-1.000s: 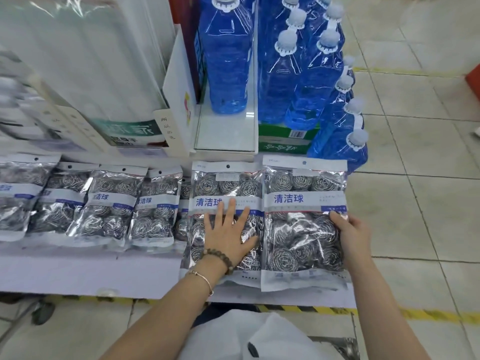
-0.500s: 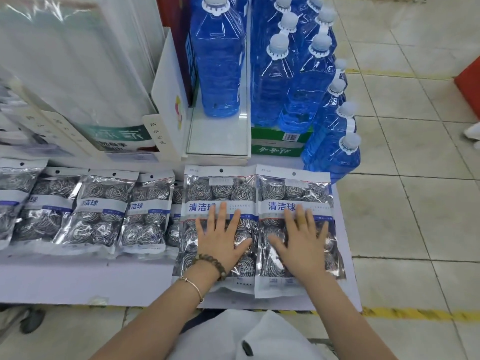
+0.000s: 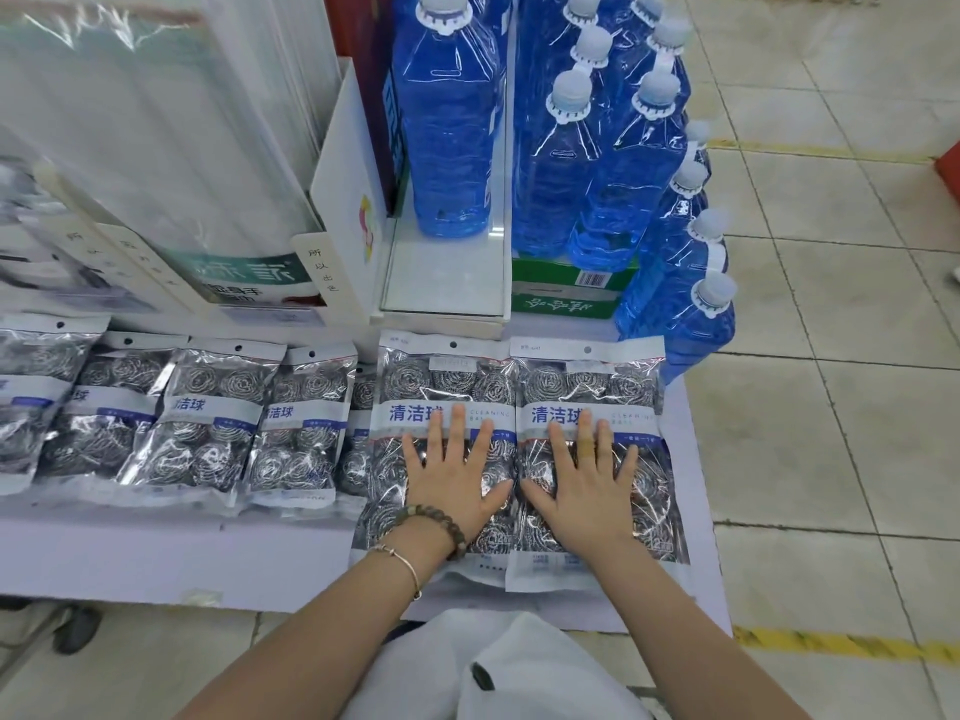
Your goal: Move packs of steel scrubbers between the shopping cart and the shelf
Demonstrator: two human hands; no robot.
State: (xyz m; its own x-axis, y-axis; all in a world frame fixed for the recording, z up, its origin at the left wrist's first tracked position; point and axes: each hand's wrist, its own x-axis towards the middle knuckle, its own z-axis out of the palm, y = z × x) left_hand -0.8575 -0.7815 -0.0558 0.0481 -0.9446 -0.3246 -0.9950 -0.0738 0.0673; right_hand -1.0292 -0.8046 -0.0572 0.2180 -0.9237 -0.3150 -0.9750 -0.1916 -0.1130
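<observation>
Both of my hands lay flat, palms down, fingers straight and spread, gripping nothing. My left hand [image 3: 452, 480] pressed on the left pack [image 3: 415, 376] of steel scrubbers and my right hand [image 3: 582, 485] pressed on the right pack [image 3: 587, 379]. So each pack sat directly beneath its own hand rather than off to either side. The two packs rested on the shelf [image 3: 156, 553], side by side with their inner edges meeting, and the right one seemed to lap slightly over the left. Their long axes ran straight away from me. The hang-hole headers pointed at the blue bottles [image 3: 447, 122] behind, and the bottom seams lay close to the shelf's front edge, near my wrists. A row of other packs [image 3: 208, 423] lay to the left, well clear of my right hand and nearer my left. I could not plainly see the cart. I judged that any lift would start from the near bottom seams, with the fingers drawn back and curled under there, the right hand taking the outer pack.
</observation>
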